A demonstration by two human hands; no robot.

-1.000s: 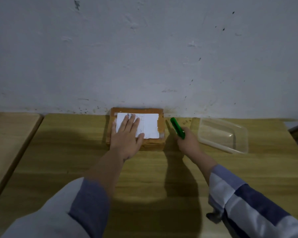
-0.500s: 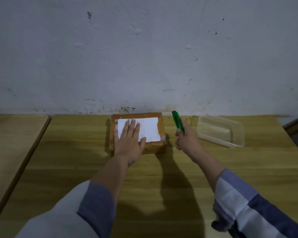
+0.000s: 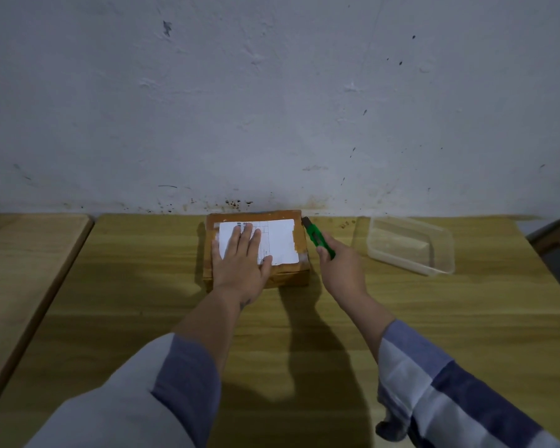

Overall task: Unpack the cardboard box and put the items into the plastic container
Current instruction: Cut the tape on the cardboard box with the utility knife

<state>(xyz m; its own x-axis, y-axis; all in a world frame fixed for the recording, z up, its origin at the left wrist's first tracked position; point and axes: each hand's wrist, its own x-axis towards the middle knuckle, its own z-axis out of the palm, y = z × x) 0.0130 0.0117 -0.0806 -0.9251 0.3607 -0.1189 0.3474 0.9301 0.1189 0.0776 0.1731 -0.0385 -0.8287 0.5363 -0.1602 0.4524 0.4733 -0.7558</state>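
Head view: one taped cardboard box [image 3: 290, 273] under flat left hand [image 3: 240, 265]; one green cutter [image 3: 317, 237] gripped in right hand [image 3: 341, 273], tip at box's far right corner; one plastic container [image 3: 411, 245] apart, right.

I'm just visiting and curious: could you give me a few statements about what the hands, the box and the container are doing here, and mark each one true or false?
1. The left hand lies flat on the cardboard box. True.
2. The right hand holds scissors. False: it grips a green utility knife.
3. The box is already open. False: it is closed and taped, with a white label on top.
4. The plastic container sits right of the box. True.
5. The container has a lid on. False: it is open-topped.
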